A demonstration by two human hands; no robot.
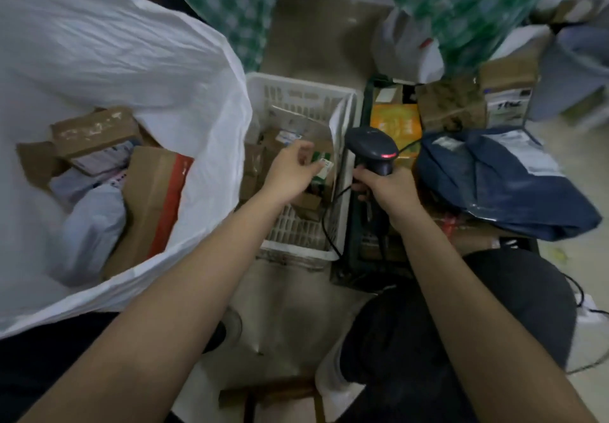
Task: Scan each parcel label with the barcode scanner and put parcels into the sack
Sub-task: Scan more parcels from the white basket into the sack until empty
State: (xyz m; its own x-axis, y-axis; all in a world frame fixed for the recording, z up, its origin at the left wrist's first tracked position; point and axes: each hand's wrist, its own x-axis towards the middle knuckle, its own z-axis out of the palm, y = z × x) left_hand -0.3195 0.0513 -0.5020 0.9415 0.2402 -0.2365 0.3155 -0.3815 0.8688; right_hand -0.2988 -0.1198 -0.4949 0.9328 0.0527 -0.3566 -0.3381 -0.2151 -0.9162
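A worn beige floor (pixel 306 317) with flattened cardboard shows at 6 o'clock, between the person's dark-clad legs. At 9 o'clock the large white woven sack (pixel 108 60) gapes open, holding brown cardboard parcels (pixel 95 132). At centre the left hand (pixel 291 170) hovers over the white slatted plastic crate (pixel 342 172), fingers loosely curled and holding nothing, just above a small green-and-white parcel (pixel 324 172). At 3 o'clock the right hand (pixel 384 192) grips the black handheld barcode scanner (pixel 372 149). Beyond lies a dark blue plastic mailer bag (pixel 501 185).
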